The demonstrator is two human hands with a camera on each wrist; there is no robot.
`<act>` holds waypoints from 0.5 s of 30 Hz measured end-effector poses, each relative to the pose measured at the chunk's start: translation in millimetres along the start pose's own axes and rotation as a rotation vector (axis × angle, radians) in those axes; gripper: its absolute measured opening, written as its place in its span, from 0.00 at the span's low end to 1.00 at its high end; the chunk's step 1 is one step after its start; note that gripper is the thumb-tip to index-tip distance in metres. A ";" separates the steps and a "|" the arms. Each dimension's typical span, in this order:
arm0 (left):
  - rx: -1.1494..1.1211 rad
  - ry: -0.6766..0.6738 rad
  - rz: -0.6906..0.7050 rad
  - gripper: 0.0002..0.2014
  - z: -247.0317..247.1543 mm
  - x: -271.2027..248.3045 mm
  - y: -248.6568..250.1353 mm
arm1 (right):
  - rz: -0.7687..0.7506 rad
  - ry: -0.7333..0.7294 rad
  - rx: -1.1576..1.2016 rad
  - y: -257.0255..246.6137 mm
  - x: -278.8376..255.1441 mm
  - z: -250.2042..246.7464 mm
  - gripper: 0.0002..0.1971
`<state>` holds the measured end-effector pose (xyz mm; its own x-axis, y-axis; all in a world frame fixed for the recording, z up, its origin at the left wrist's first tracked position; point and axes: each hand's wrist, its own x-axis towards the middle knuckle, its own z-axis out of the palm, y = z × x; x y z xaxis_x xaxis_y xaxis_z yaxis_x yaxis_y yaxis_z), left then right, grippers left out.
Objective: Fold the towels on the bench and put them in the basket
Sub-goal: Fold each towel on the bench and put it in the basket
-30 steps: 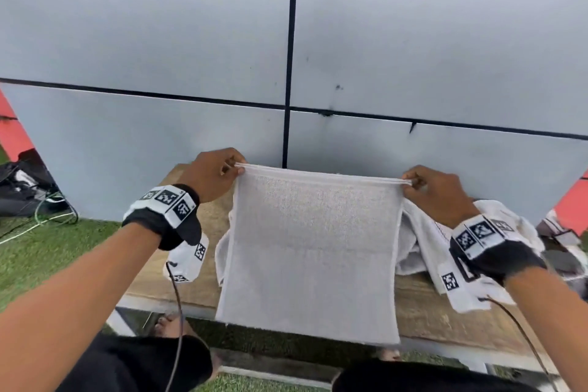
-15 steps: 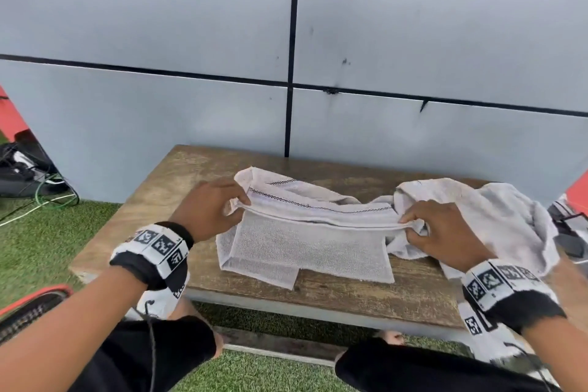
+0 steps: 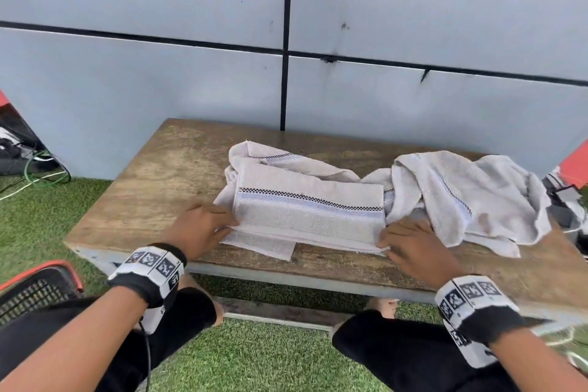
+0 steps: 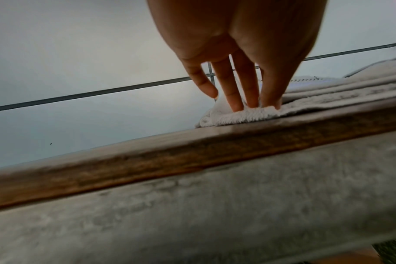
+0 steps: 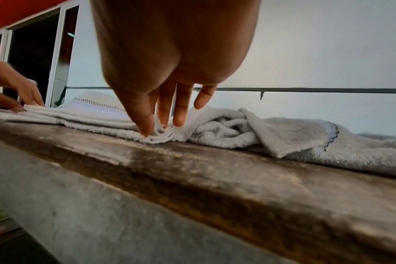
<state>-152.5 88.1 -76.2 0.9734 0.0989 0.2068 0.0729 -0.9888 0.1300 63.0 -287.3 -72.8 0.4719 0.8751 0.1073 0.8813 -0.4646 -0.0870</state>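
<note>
A white towel [image 3: 307, 213] with a checked stripe lies folded in a long band on the wooden bench [image 3: 152, 200]. My left hand [image 3: 222, 219] rests at its left end, and in the left wrist view its straight fingers [image 4: 235, 105] press the towel edge [image 4: 237, 116] onto the bench. At the band's near right corner my right hand [image 3: 386, 240] pinches the stacked layers [image 5: 158, 138] between thumb and fingers. A second white towel [image 3: 461, 197] lies crumpled to the right, touching the folded one. The basket [image 3: 41, 267], red-rimmed with black mesh, stands low at my left.
A grey panelled wall [image 3: 286, 73] rises right behind the bench. Green turf [image 3: 38, 216] surrounds it, with cables [image 3: 35, 169] at the far left and dark gear [image 3: 566, 200] past the bench's right end. My knees sit under the bench's front edge [image 3: 286, 277].
The towel, held up by its top corners a second ago, has been lowered and folded over onto the bench. Both hands came down and toward me with it.
</note>
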 end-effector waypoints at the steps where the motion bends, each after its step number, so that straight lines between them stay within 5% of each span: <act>1: -0.016 -0.006 0.004 0.12 0.7 0.2 -0.2 | 0.005 -0.012 -0.001 -0.9 -0.3 0.4 0.10; 10: -0.058 -0.171 -0.012 0.08 -13.6 0.5 2.3 | 0.066 -0.172 0.026 -7.2 1.8 -13.9 0.11; 12: -0.053 -0.041 -0.029 0.09 -18.1 1.7 2.5 | 0.086 -0.038 0.058 -7.2 7.3 -19.9 0.07; 15: -0.006 0.380 -0.006 0.13 -34.3 5.9 4.3 | 0.160 0.456 0.023 -3.3 11.9 -37.3 0.08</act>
<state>-153.9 88.2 -41.1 0.8226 0.1397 0.5512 0.0758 -0.9876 0.1371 66.8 -280.5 -34.3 0.5694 0.6421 0.5133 0.7983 -0.5810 -0.1588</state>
